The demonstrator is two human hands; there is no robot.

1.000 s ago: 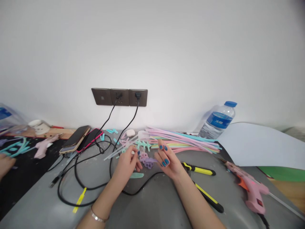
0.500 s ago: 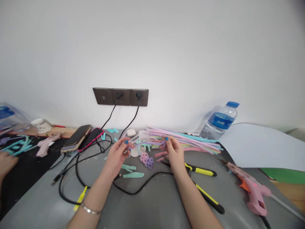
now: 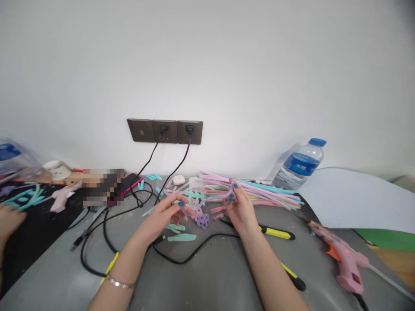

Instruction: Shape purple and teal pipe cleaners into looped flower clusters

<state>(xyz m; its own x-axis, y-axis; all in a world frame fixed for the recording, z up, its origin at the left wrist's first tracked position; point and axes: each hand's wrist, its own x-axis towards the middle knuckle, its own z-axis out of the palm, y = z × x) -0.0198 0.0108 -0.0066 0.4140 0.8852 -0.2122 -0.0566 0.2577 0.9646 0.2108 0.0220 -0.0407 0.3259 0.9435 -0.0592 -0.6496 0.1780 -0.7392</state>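
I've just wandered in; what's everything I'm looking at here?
Fuzzy strip: one, purple, between the hands
Strip bundle: many, pastel, by the wall
Looped pieces: two, pink and purple, below the strip
Mint pieces: several, green, near centre
Pliers-like tool: one, yellow-black, under right forearm
Glue guns: two, pink, right and far left
Bottles: two, clear and blue, right and far left
Sheet: one, white, right
Sockets: three plates, dark, wall
Cables: several, black, desk
Small case: one, white, by the wall
Pixelated item: unclear, left
Another person's hand: one, far left
Left hand: one, blue nails, strip's lower end
Right hand: one, blue nails, strip's upper end
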